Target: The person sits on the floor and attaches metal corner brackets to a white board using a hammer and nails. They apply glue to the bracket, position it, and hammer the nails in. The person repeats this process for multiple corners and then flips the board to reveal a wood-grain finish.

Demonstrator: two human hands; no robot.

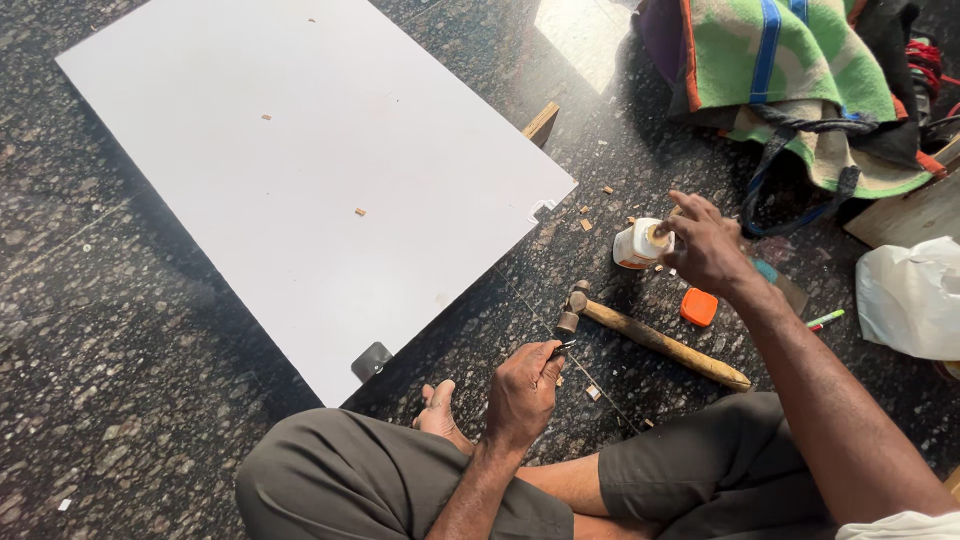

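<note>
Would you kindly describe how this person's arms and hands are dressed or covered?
Both hands, left hand and right hand, are bare, with no gloves, rings or watch visible. Both forearms are uncovered. A white sleeve edge shows at the right upper arm.

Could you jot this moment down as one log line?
right hand: fingertips at white bottle mouth | left hand: pinching small dark piece | hammer: on floor, untouched

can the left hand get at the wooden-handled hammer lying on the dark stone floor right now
Probably yes. The left hand rests just below the wooden-handled hammer, whose metal head lies beside its fingers with nothing between, though those fingers seem to pinch something small.
</note>
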